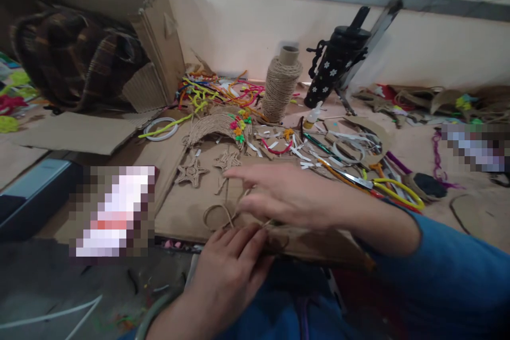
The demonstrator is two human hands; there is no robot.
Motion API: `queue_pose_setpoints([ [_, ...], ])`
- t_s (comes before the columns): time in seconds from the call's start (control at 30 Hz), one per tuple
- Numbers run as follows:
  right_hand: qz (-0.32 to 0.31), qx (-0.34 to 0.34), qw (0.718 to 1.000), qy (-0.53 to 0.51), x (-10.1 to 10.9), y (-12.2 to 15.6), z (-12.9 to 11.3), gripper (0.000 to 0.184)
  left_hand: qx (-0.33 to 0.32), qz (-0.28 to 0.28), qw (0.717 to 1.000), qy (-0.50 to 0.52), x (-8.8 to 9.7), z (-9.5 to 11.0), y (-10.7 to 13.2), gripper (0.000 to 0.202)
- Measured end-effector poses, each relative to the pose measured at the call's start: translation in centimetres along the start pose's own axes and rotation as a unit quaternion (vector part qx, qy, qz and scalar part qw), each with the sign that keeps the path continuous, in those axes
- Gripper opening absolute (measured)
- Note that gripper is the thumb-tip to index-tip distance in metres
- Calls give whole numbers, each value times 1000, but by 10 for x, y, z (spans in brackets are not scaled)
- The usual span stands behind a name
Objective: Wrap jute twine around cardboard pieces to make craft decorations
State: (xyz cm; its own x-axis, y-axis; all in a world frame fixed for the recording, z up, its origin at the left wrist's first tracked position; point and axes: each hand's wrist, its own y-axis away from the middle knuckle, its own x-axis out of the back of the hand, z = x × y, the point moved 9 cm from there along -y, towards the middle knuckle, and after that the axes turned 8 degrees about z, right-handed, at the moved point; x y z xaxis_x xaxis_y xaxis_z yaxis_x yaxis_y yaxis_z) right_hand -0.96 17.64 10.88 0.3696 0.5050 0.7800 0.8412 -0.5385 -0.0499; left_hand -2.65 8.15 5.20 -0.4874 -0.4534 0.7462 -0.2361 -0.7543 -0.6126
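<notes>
My left hand (pixel 231 265) rests at the near edge of a flat cardboard sheet (pixel 187 207), its fingers pressed together on a loop of jute twine (pixel 217 215). Above it my right hand (pixel 279 196) reaches in from the right, index finger stretched out to the left, the other fingers curled and pinching the twine strand. Two small jute star shapes (pixel 191 172) lie on the cardboard just beyond the hands. A spool of jute twine (pixel 281 85) stands upright farther back.
Yellow-handled scissors (pixel 392 188) lie right of my right hand. Coloured pipe cleaners (pixel 215 93), paper strips and a jute-wrapped arc with flowers (pixel 219 127) are scattered behind. A black floral bottle (pixel 332 69) leans at the back. Cardboard box (pixel 155 37) and dark bag (pixel 67 58) sit at left.
</notes>
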Motion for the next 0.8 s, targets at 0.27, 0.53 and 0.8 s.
queue_pose_setpoints([
  [0.27,98,-140,985,-10,44,73,107,40,4,9,999,30,-2,-3,-13,18],
  [0.53,146,-235,958,76,60,138,164,39,-26,-15,999,26,-27,1,-35,16],
  [0.8,224,-297,884,285,109,161,231,32,-39,-31,998,39,-41,-1,-35,15],
])
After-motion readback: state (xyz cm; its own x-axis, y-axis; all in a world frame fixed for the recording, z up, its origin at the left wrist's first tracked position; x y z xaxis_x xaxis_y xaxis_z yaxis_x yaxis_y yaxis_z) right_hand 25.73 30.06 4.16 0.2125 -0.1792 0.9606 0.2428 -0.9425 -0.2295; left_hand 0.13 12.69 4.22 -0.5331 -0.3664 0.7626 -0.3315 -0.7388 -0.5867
